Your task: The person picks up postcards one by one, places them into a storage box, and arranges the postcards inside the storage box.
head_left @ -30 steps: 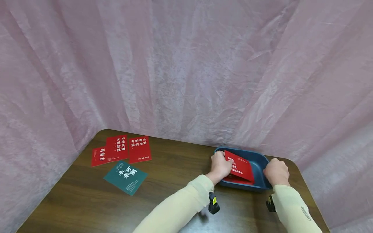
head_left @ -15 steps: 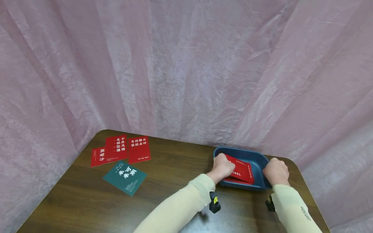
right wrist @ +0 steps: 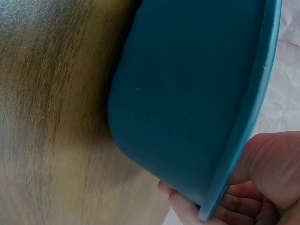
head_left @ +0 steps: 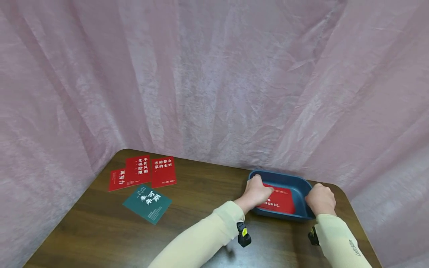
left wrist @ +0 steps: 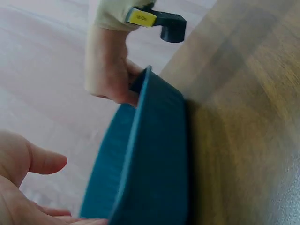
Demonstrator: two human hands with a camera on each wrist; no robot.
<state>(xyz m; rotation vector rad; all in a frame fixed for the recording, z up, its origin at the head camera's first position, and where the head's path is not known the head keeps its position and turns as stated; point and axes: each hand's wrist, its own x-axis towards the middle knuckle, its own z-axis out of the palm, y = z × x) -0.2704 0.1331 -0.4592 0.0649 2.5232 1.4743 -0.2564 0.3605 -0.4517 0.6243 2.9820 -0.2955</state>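
A blue plastic tray (head_left: 299, 193) stands at the right of the table, with a red printed card (head_left: 283, 200) lying flat in it. My right hand (head_left: 321, 200) grips the tray's right end; in the right wrist view its thumb is inside the rim and its fingers (right wrist: 180, 206) are on the outer wall. Over the tray's left end is my left hand (head_left: 257, 191), which covers part of the card. In the left wrist view its thumb (left wrist: 44, 161) stands apart from its extended fingers, with nothing between them.
Three red printed cards (head_left: 163, 172) lie at the back left of the wooden table (head_left: 207, 190), two of them overlapping. A green card (head_left: 148, 204) lies just in front. Behind the table hangs a pink curtain (head_left: 214, 93). Each wrist wears a small black camera (head_left: 244, 235).
The red card in the tray, earlier tilted up under my left hand, has come down flat. My left hand's fingers have loosened from it. My right hand keeps its grip on the tray.
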